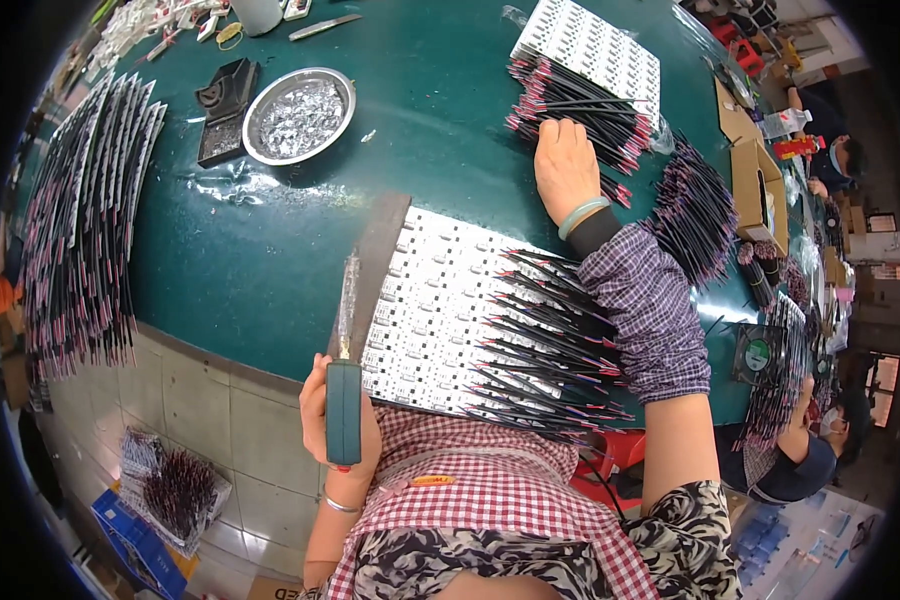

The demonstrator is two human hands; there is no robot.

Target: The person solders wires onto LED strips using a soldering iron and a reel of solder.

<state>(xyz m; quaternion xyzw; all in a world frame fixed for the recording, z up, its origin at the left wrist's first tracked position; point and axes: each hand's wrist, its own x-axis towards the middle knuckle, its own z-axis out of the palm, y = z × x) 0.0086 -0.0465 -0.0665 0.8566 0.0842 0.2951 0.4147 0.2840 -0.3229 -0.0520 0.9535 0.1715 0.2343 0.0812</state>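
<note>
Left hand (338, 420) grips a soldering iron (344, 385) beside the white circuit-board panel (440, 310); right hand (566, 168), fingers loosely flat, rests on black wire leads (580, 115).

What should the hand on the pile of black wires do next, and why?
Probably pinch one wire and carry it back. The right hand lies flat on the far bundle of black wires with nothing lifted yet, while the left hand holds the soldering iron beside the white board near the body. That board already carries rows of wires, so another likely joins them.
</note>
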